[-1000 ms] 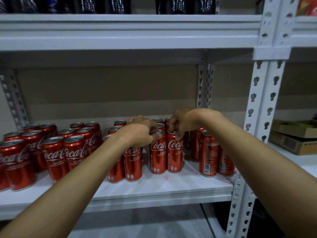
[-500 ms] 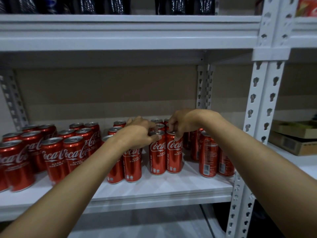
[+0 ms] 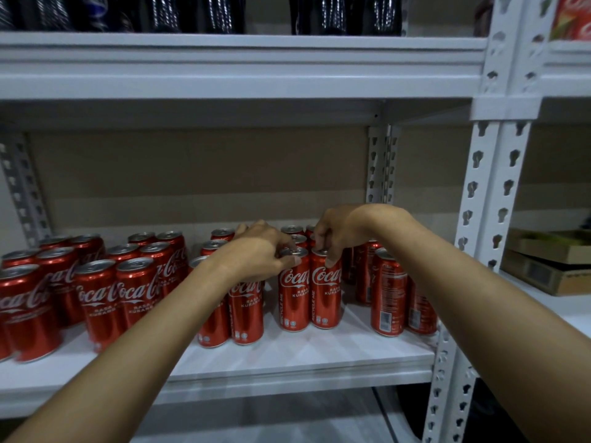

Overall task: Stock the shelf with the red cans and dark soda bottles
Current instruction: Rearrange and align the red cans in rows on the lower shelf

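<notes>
your left hand (image 3: pixel 256 257) is palm-down, fingers curled over the silver rim of a tall slim red aluminium can (image 3: pixel 293 292), grasping it at the top. your right hand (image 3: pixel 339 231), wrist arched high, pinches the rim of the neighbouring red can (image 3: pixel 325 290) with thumb and fingertips. both cans stand upright, touching, on the white metal shelf board (image 3: pixel 287 353), mid-shelf, near the front. both forearms reach in from the lower corners.

against a second ago: same grips, cans in the same spot; only the view has crept slightly.

labels: "coca-cola" script, "rasa kurang" partly readable, "recycle me" up the side. more red cans (image 3: pixel 96 292) grouped left; dark glossy bottles (image 3: pixel 198 12) on the tier above; brown cardboard boxes (image 3: pixel 543 266) far right.
</notes>
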